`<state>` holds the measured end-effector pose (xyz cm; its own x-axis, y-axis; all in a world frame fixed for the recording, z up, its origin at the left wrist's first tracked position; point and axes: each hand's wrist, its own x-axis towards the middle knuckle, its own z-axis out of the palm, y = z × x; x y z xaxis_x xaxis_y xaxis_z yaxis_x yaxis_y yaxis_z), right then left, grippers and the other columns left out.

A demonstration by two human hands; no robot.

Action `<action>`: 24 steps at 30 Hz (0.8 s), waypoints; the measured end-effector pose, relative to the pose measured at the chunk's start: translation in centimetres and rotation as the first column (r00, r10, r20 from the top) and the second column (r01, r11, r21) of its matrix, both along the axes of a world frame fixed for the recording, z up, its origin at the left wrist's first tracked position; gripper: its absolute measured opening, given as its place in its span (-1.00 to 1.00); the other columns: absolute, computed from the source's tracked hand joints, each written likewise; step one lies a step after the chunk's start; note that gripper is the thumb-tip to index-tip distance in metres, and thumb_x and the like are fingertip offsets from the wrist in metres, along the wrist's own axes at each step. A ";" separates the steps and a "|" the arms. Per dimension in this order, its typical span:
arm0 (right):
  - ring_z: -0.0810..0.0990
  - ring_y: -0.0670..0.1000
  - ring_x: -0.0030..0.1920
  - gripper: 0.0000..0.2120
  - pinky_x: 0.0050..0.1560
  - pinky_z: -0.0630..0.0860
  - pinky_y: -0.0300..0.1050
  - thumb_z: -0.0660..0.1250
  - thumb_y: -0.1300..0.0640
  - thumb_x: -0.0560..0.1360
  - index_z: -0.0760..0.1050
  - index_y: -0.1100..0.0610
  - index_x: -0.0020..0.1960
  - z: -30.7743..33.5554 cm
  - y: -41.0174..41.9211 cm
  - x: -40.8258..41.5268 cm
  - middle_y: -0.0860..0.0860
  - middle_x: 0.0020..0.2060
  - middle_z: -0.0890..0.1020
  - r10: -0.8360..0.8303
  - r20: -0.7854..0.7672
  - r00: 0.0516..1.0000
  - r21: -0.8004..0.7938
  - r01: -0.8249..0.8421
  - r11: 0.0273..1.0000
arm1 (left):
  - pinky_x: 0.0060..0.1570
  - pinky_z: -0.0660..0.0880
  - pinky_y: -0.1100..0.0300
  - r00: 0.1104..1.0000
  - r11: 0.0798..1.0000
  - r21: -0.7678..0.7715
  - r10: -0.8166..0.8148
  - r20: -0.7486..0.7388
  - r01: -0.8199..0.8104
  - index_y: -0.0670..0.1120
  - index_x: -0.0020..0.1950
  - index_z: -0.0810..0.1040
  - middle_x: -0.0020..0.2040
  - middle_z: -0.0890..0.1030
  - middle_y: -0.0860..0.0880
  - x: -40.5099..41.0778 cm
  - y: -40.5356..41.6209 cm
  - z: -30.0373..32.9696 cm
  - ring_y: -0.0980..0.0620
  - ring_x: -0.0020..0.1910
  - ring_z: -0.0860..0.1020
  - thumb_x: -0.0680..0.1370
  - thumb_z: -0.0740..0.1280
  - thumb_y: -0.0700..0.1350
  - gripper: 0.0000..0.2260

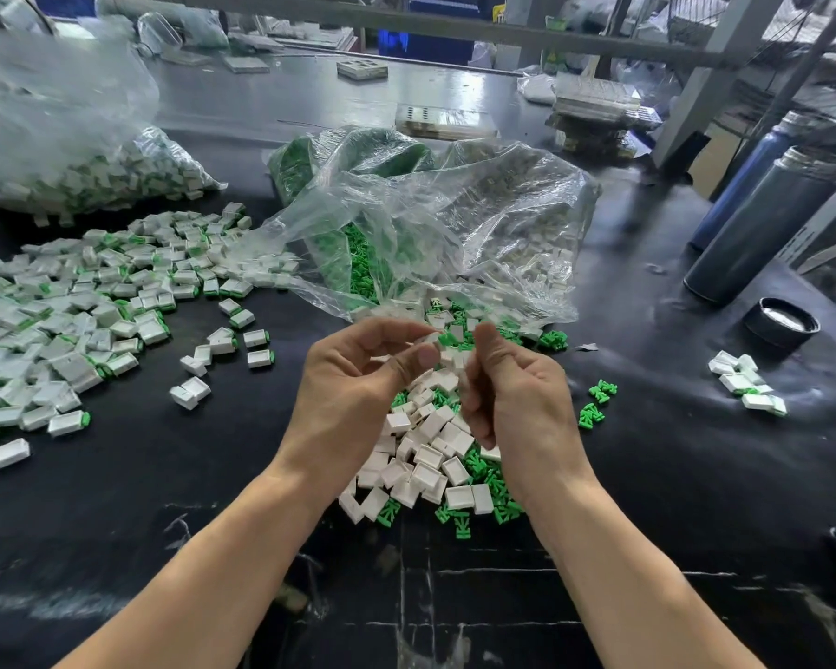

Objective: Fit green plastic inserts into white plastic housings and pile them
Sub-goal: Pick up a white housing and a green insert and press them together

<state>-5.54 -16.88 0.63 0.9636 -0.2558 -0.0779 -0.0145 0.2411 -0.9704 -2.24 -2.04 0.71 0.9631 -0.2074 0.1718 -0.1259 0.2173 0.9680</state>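
Black table point(165, 475), white housings point(425, 456); green inserts point(599, 393)

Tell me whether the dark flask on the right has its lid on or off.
Off. The dark flask stands upright with its bare threaded neck showing, and a black lid lies apart on the table just in front of it.

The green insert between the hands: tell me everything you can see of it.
The green insert looks like bright, glossy moulded plastic. Only a small part shows between the fingertips, above the loose heap of parts. The left hand seems to pinch it against a white housing, and the right hand closes in beside it. Its shape is mostly hidden.
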 end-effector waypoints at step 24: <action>0.74 0.11 -0.19 -0.45 -0.11 0.63 0.21 0.07 -0.39 0.55 0.71 -0.12 -0.22 -2.7 2.1 1.3 -0.04 -0.38 0.68 -0.072 0.063 0.995 -0.222 0.084 0.971 | 0.11 0.58 -0.29 0.994 0.988 0.139 -0.083 0.067 0.073 -0.06 -0.02 0.75 0.08 0.69 -0.03 -0.7 -1.3 -0.9 -0.15 0.01 0.68 0.44 0.53 -0.11 -0.86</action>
<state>-4.23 -14.78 -2.12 0.9413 -0.3350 0.0414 0.0496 0.0158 -0.9986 -2.94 -3.36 -0.15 0.9292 -0.3074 0.2050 -0.1841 0.0958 0.9782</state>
